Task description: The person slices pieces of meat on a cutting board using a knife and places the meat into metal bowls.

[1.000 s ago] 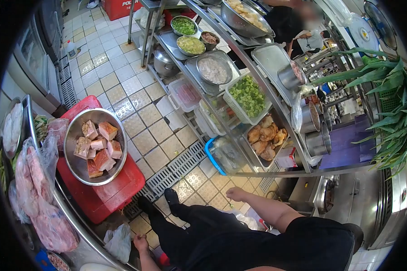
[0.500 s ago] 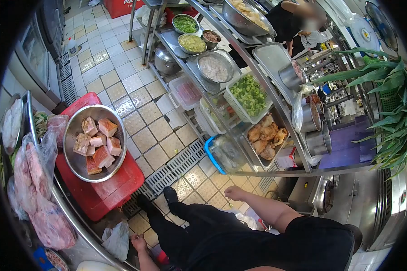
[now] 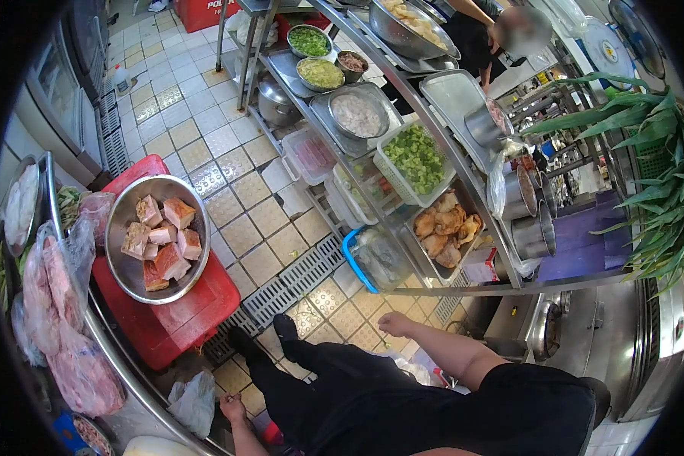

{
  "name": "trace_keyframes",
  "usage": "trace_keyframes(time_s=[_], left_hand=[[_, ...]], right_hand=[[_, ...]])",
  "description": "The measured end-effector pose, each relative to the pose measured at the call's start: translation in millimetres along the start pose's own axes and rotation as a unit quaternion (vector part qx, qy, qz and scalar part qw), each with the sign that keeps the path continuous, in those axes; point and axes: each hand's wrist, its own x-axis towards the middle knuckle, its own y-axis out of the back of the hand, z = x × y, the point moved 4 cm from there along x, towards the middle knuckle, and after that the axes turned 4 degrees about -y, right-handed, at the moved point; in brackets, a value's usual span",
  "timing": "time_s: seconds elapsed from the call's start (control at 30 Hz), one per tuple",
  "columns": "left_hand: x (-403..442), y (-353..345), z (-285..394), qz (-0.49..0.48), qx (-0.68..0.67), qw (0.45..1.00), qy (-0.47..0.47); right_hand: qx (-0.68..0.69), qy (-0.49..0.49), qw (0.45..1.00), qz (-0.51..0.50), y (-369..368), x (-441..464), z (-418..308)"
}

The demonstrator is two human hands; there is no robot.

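Note:
My right hand (image 3: pixel 393 324) hangs over the tiled floor beside my body, its fingers loosely curled in, with nothing visible in them. Low at the left, my left hand (image 3: pixel 233 408) hangs near a clear plastic bag (image 3: pixel 193 403) by the counter edge; its fingers are loosely bent and a little apart, holding nothing I can see. Neither hand touches food. In front of me a steel bowl (image 3: pixel 119 267) sits on a red plastic box (image 3: pixel 181 325). Several chunks of browned pork belly (image 3: pixel 172 262) lie in the bowl.
A steel counter (image 3: pixel 118 357) at left bears bagged raw meat (image 3: pixel 72 334). The steel rack (image 3: pixel 463 291) holds a basket of chopped greens (image 3: pixel 416 159), a tray of cooked meat pieces (image 3: pixel 442 228) and several bowls. A floor drain grate (image 3: pixel 292 281) runs between. Another person (image 3: pixel 471 34) stands behind the rack.
My view has shifted very slightly. My hands and the bowl of pork stay nearly where they were. Behind the rack, the other person's arm has moved up toward their head.

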Motion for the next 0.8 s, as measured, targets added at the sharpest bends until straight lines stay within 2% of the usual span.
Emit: trace_keyframes(time_s=[0.1, 0.2, 0.5, 0.57, 0.8], left_hand=[[13.0, -6.0, -15.9, 0.000, 0.002, 1.000, 0.002], [10.8, -6.7, -13.2, -0.001, 0.000, 1.000, -0.001], [0.2, -10.7, -17.0, 0.011, -0.027, 1.000, -0.005], [-2.3, -11.8, -20.3, 0.021, -0.030, 0.999, -0.006], [-6.4, -14.2, -35.8, 0.022, -0.041, 0.999, 0.013]], right_hand=[[0.003, -0.007, 1.000, -0.004, 2.3, -2.0, -1.2], [-0.041, 0.032, 0.998, 0.020, 4.1, -0.9, -1.5], [-0.006, 0.048, 0.999, 0.022, 4.7, 0.5, 9.9], [-0.057, 0.071, 0.996, 0.016, 4.2, 4.4, 11.0], [-0.053, 0.056, 0.997, 0.015, -0.4, 4.9, 10.4]])
